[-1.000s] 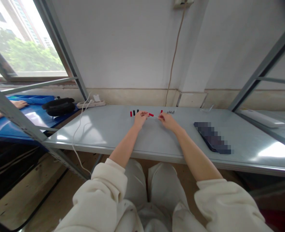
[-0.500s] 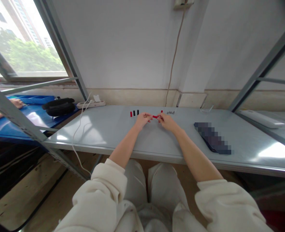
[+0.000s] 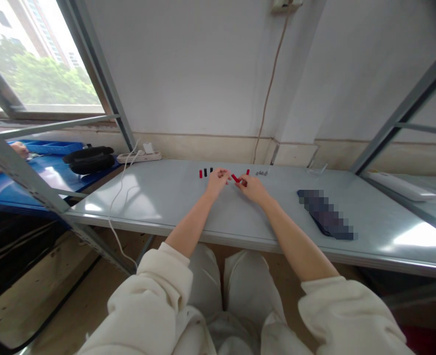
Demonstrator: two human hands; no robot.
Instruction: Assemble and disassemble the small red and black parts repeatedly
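Note:
My right hand (image 3: pixel 250 186) pinches a small red cylinder (image 3: pixel 235 178), which tilts up to the left. Just left of it, my left hand (image 3: pixel 218 180) is raised over the table with its fingers curled; whether anything small is between them is too small to tell. Another red cylinder (image 3: pixel 248 172) stands behind my right hand. A red cylinder (image 3: pixel 200 173) and a black cylinder (image 3: pixel 205 172) stand left of my left hand, with a second black cylinder (image 3: pixel 211 169) partly behind it. Several small metal pieces (image 3: pixel 261 173) lie to the right.
The grey table (image 3: pixel 136 197) bears a power strip (image 3: pixel 140 157) with a white cable at the left, a pixelated dark object (image 3: pixel 327 214) and a clear tray (image 3: pixel 317 170) at the right. A person's hand (image 3: pixel 19 149) shows over the blue table (image 3: pixel 48 172).
My left hand has come away from the red cylinder, leaving a gap. The cylinder in my right hand now tilts more steeply. The view has shifted slightly.

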